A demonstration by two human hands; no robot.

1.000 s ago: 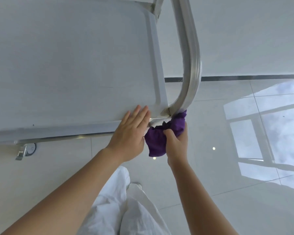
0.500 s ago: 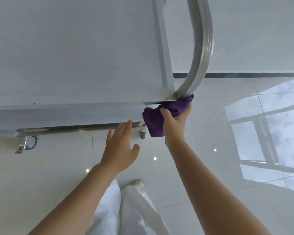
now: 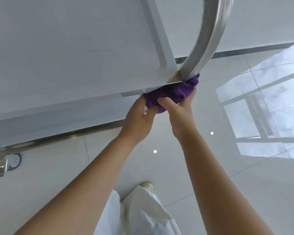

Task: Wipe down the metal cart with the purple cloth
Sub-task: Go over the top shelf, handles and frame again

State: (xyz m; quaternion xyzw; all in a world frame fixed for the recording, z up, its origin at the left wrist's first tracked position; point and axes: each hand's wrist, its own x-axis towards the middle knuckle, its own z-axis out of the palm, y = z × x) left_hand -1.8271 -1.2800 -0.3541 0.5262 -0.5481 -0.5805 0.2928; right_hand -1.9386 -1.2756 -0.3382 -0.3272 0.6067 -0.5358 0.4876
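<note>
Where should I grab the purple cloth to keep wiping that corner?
Grip the purple cloth on its bunched lower bulge, coming from underneath. Its top is pressed against the cart corner where the curved handle joins, so only the underside is free.

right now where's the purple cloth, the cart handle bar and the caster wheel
purple cloth (image 3: pixel 172 94), head view, middle of the bunched fabric under the cart corner
cart handle bar (image 3: pixel 209 43), head view, curved tube above the corner
caster wheel (image 3: pixel 14 161), head view, wheel disc at far left
</note>
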